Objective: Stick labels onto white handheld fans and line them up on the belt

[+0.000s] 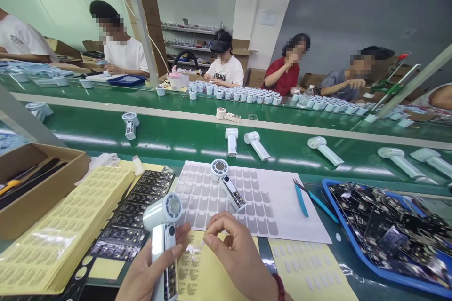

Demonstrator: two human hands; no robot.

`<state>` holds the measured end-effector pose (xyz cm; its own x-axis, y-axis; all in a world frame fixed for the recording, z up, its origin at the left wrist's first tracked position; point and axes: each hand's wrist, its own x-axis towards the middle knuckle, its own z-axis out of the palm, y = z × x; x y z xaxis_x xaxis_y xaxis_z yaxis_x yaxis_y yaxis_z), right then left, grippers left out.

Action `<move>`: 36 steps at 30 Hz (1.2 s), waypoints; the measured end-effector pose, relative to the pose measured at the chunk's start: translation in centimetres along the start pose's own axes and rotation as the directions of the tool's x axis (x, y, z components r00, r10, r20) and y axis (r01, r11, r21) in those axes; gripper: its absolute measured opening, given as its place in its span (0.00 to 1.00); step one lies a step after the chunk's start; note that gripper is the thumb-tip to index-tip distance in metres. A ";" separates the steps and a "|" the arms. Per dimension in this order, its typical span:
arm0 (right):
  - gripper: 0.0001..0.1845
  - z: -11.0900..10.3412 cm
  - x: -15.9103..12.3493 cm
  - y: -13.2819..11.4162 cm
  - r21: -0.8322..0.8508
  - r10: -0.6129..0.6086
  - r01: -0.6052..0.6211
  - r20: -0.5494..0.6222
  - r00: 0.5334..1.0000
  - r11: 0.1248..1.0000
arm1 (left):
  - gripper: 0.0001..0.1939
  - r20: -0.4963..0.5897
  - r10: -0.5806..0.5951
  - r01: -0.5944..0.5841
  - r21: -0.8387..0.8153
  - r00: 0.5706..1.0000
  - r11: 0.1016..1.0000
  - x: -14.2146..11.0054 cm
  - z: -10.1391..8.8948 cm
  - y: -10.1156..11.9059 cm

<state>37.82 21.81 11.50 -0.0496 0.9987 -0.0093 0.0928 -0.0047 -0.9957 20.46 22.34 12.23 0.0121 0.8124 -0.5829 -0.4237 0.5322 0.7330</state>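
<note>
Flat passage opens for the right hand (236, 250) across the white sheet (284, 193), between a lying fan (229, 188) and teal-handled pliers (301, 201). The held fan (158, 243) blocks the sheet's near-left corner; circuit boards (138, 210) crowd its left, a blue tray (399, 279) its right.

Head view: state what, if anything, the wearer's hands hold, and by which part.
The left hand grips a pale-blue, round-headed plastic handheld fan by its handle. Whether the right hand pinches anything cannot be told.
</note>
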 end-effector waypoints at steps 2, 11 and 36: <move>0.07 -0.3 -0.3 -1.4 0.126 -0.005 0.000 0.034 0.999 0.992 | 0.25 0.026 0.015 -0.015 0.014 1.000 1.000 -0.3 0.8 0.7; 0.05 -0.4 0.3 -5.3 -0.018 0.011 -0.009 0.127 0.992 1.000 | 0.27 0.090 0.084 -0.083 -0.021 0.992 0.996 1.2 4.1 1.8; 0.11 -5.5 2.3 -3.2 -0.282 -0.296 0.210 -0.310 0.904 0.936 | 0.13 0.075 -0.014 0.010 0.053 0.997 0.999 4.2 8.7 6.4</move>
<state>42.84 24.43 15.16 0.2357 0.9195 0.3145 0.3572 0.2190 -0.9080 25.71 31.26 17.56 0.0859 0.8204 -0.5654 -0.3748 0.5524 0.7446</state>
